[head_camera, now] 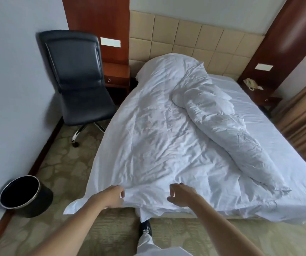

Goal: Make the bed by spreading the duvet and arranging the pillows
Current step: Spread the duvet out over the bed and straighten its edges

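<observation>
A white duvet (154,137) lies crumpled over the left half of the bed. Its right side is bunched into a long roll (228,126) that runs from the headboard toward the foot's right corner. The bare white sheet (270,122) shows to the right of the roll. At the foot edge, my left hand (114,196) pinches the duvet's hem near its left corner. My right hand (181,195) hovers just over the hem with fingers and thumb apart. A bulge (159,69) lifts the duvet by the headboard. No pillow is plainly in sight.
A black office chair (80,80) stands left of the bed beside a wooden nightstand (116,74). A black bin (24,195) sits on the carpet by the left wall. A second nightstand with a phone (251,84) and a brown curtain (303,115) are on the right.
</observation>
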Tool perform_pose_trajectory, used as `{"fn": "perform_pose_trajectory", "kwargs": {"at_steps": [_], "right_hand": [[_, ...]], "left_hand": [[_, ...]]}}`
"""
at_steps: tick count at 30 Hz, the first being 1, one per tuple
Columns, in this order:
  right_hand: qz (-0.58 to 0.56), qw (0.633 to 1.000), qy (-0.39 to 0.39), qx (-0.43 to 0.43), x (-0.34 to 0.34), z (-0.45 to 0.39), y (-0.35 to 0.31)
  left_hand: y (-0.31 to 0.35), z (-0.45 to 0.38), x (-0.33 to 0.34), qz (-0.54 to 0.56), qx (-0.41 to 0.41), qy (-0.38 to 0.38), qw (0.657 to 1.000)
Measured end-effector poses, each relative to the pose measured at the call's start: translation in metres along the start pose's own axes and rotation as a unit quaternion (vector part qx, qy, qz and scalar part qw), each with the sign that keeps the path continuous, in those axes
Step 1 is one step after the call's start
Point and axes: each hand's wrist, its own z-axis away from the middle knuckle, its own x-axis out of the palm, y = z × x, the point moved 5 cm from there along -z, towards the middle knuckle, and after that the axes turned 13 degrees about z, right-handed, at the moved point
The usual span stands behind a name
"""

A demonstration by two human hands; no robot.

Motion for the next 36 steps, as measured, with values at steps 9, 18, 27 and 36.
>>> {"fn": "perform_pose_trajectory", "kwargs": {"at_steps": [9, 18, 27, 36], "right_hand": [[-0.033, 0.996, -0.063, 0.046, 0.031, 0.027, 0.047], [-0.081, 0.994, -0.028, 0.07, 0.032, 0.033, 0.127], [-0.086, 0.989, 0.034, 0.112, 0.04, 0.046, 0.278], [-0.128, 0.977, 0.049, 0.166, 0.064, 0.064, 0.408]], "left_hand": [[0.036, 0.001, 0.015, 0.033, 0.029, 0.017, 0.999], [0.123, -0.03, 0.03, 0.046, 0.054, 0.041, 0.997], [0.285, -0.091, 0.077, 0.006, 0.1, 0.032, 0.994], [0.401, -0.14, 0.129, -0.01, 0.125, 0.001, 0.992]]}}
